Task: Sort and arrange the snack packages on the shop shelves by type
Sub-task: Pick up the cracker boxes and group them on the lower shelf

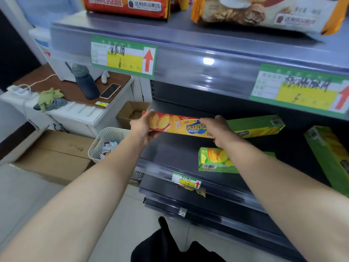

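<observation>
Gripping red box [177,125], hands [142,127] at ends

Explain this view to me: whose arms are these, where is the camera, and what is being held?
No machine here: a single camera worn on a person's head looks down at their bare arms. The left hand and right hand grip the two ends of a long red-and-yellow biscuit box, its print upside down, over a dark shelf. Green biscuit boxes lie on that shelf to the right. Bagged snacks sit on the shelf above. At left stand a white basket and a side table.
</observation>
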`<state>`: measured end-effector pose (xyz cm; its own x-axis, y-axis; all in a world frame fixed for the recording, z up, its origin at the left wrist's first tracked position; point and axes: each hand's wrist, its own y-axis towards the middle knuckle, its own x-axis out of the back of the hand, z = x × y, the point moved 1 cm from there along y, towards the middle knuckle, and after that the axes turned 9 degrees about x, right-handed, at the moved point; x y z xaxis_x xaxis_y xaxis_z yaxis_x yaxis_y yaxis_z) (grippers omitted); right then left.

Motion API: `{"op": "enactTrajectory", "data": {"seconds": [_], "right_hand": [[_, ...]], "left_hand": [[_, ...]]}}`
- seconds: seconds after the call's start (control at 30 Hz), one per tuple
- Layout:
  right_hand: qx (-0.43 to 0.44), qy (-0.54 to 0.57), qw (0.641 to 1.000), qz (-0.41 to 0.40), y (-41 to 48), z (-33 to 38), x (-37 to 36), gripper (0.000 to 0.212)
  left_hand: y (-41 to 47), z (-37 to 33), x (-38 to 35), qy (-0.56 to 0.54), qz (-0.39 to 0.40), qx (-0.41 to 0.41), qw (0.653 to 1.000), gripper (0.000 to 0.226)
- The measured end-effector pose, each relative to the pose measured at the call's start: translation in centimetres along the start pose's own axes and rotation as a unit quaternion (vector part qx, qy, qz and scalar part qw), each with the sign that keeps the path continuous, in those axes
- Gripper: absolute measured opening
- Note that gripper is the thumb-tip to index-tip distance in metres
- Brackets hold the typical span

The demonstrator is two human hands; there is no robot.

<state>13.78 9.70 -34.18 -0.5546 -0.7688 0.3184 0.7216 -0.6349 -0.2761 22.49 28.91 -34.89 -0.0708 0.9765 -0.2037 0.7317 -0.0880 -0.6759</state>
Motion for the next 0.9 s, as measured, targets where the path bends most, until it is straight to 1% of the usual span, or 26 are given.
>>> {"op": "enactTrajectory", "data": {"seconds": [0.07, 0.13, 0.23, 0.37, 0.43, 0.53, 0.63, 0.73, 0.77, 0.9], "right_hand": [[-0.022, 0.014, 1.000, -0.008, 0.5, 0.1, -0.4, 0.053], [-0.033, 0.015, 0.999, -0.026, 1.1, 0.4, -0.8, 0.050], [-0.032, -0.007, 0.998, -0.062, 2.1, 0.7, -1.6, 0.045], [-0.039, 0.007, 0.995, -0.096, 3.5, 0.2, -2.7, 0.034], [-0.033, 0.009, 0.993, -0.115, 4.1, -0.5, -3.3, 0.041], [-0.027, -0.008, 0.989, -0.146, 4.6, -1.3, -3.9, 0.057], [-0.023, -0.009, 0.986, -0.162, 4.9, -1.4, -4.1, 0.059], [-0.008, -0.028, 0.990, -0.138, 5.2, -1.1, -4.3, 0.045], [-0.006, -0.038, 0.991, -0.129, 5.3, -1.0, -4.3, 0.044], [-0.015, -0.082, 0.989, -0.123, 5.7, -1.0, -4.0, 0.054]], "left_hand": [[1.1, -0.4, -0.3, 0.003, 0.016, 0.012, 1.000, 0.065], [2.6, -1.0, -0.8, 0.012, 0.037, 0.012, 0.999, 0.058], [4.5, -1.8, -1.5, 0.068, 0.071, 0.001, 0.995, 0.047], [7.0, -2.5, -2.3, 0.143, 0.081, 0.004, 0.986, 0.039], [8.4, -2.4, -2.5, 0.158, 0.084, 0.011, 0.984, 0.033], [9.8, -2.0, -2.8, 0.165, 0.095, 0.013, 0.982, 0.014], [10.7, -2.3, -3.3, 0.167, 0.095, 0.009, 0.981, 0.018], [10.9, -2.6, -3.8, 0.168, 0.090, 0.003, 0.982, 0.019], [10.9, -2.7, -4.0, 0.167, 0.089, 0.000, 0.982, 0.019], [11.1, -2.6, -4.5, 0.169, 0.100, 0.001, 0.980, 0.025]]}}
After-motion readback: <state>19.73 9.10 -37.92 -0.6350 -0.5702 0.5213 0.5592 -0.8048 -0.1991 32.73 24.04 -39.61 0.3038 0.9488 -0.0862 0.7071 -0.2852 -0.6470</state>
